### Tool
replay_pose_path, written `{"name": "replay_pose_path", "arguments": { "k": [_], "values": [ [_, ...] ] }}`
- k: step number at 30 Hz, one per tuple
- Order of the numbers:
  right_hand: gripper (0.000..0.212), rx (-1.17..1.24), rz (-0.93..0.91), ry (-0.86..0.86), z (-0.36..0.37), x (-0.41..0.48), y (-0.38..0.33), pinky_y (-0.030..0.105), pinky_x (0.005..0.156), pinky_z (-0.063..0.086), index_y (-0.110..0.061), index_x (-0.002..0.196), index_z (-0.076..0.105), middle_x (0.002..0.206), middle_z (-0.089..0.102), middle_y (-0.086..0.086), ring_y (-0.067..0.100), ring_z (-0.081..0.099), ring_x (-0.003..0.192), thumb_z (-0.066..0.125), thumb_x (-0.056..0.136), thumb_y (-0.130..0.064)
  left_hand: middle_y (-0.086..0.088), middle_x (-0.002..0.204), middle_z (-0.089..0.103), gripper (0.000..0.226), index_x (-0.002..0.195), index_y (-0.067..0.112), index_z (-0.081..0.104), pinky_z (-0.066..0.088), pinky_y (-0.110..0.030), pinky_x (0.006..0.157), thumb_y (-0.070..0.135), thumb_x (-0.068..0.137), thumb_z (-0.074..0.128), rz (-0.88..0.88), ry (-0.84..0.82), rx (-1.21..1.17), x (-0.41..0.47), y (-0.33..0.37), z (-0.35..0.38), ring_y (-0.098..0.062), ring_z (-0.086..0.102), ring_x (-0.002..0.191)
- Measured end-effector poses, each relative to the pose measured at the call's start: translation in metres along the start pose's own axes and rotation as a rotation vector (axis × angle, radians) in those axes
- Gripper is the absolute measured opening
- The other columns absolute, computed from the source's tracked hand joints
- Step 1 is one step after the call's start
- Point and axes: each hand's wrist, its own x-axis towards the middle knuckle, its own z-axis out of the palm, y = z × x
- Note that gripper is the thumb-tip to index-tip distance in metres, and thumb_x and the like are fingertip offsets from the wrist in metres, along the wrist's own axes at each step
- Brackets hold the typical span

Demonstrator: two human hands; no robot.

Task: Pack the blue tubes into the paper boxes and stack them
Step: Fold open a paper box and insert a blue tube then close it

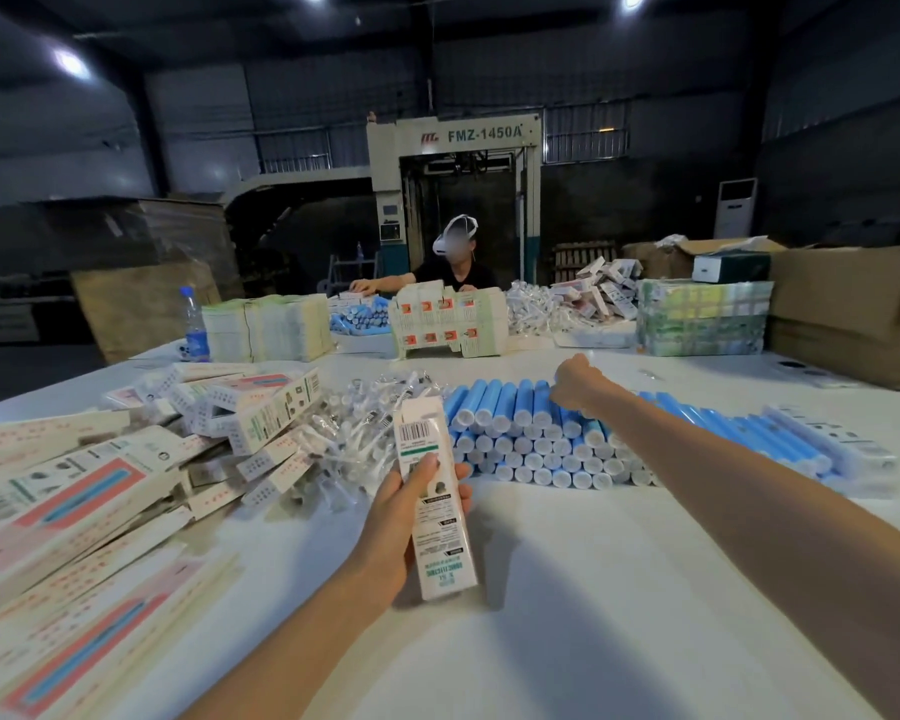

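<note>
A dim industrial hall is stretching out behind the white worktop (567,589). At twelve o'clock a tall grey machine (453,163) marked FMZ-1450A is standing before a dark corrugated wall (204,111). Ceiling lamps (68,62) are glaring at ten, twelve and one o'clock. At two o'clock a white air conditioner (734,207) is standing by the wall, and a wooden pallet (585,259) is showing at one o'clock. Stacked brown boards (141,236) are filling the ten o'clock side above the dark floor (22,366). A person in black (455,275) is sitting at the worktop's far edge.
</note>
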Motion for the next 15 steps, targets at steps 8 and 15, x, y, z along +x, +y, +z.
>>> {"name": "replay_pose_path", "arguments": {
  "k": [8, 15],
  "values": [
    [0.019, 0.956, -0.074, 0.140, -0.003, -0.052, 0.004, 0.036, 0.072, 0.041, -0.011, 0.106, 0.055, 0.098, 0.054, 0.003, 0.018, 0.048, 0.083, 0.040, 0.108, -0.022, -0.022, 0.129, 0.073, 0.050, 0.142, 0.008, 0.059, 0.064, -0.044, 0.091, 0.027, 0.097, 0.067, 0.003, -0.113, -0.018, -0.001, 0.006, -0.002, -0.038, 0.074, 0.110],
    [0.045, 1.445, -0.410, 0.036, -0.007, -0.094, -0.030, 0.037, 0.094, 0.058, -0.009, 0.138, 0.041, 0.119, 0.072, 0.015, 0.025, 0.071, 0.111, 0.065, 0.100, -0.009, -0.020, 0.119, 0.077, 0.052, 0.134, 0.014, 0.065, 0.063, -0.050, 0.091, 0.036, 0.090, 0.083, 0.080, -0.165, 0.259, -0.008, 0.008, -0.001, -0.040, 0.075, 0.111]
  ]
}}
